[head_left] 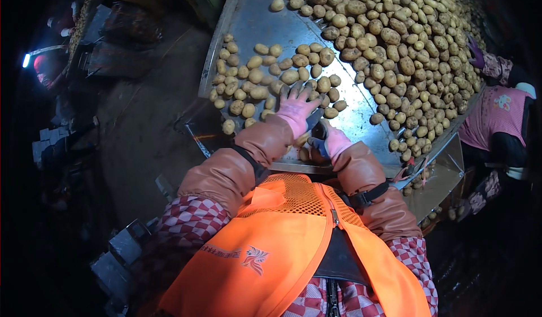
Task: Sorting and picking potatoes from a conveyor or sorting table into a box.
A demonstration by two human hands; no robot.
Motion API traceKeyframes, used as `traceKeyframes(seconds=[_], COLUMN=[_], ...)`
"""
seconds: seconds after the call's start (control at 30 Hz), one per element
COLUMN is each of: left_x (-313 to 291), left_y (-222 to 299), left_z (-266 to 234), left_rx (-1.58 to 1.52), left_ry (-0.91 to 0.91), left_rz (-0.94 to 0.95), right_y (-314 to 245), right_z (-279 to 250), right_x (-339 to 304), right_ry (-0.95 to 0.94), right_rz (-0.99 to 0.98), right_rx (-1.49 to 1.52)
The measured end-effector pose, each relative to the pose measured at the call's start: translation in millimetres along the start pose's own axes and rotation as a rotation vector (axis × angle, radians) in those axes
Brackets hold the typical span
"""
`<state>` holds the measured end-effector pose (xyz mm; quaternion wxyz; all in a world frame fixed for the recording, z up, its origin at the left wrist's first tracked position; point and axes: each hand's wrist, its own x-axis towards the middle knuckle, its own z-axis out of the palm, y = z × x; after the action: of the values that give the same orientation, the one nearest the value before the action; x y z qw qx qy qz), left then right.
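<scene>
Splayed wide, the pink-and-grey-gloved left hand [297, 109] is touching the smaller group of round tan potatoes [258, 92]. Beneath, a broad grey sheet-metal table [259, 20] is bearing everything: a large heap of tan potatoes [406, 64] is filling its right side, and a bare shiny strip [348, 85] is seemingly keeping the two lots apart. Spread fingers are probably covering several potatoes at once. By the near edge, the similarly gloved right hand [332, 140] is resting half-curled; whether it is gripping a potato, I cannot tell.
</scene>
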<state>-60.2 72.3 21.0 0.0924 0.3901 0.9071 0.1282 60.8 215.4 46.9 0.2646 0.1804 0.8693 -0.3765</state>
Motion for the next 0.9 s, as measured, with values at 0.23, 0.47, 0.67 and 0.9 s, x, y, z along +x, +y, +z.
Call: traceKeyframes(seconds=[0.23, 0.47, 0.67, 0.9], left_x=[-58, 69, 129, 61], left_y=[-63, 6, 10, -16], left_z=[-13, -35, -24, -50], left_rx=[-0.117, -0.122, 0.014, -0.073], left_ry=[-0.011, 0.048, 0.029, -0.218], left_rz=[-0.262, 0.052, -0.039, -0.248], right_y=[69, 68, 92, 120], right_z=[-35, 19, 14, 3], right_x=[-15, 0, -9, -13], right_ry=[0.067, -0.234, -0.139, 0.119], right_rz=[0.318, -0.111, 0.065, 0.222], right_rx=[0.823, 0.612, 0.941, 1.233])
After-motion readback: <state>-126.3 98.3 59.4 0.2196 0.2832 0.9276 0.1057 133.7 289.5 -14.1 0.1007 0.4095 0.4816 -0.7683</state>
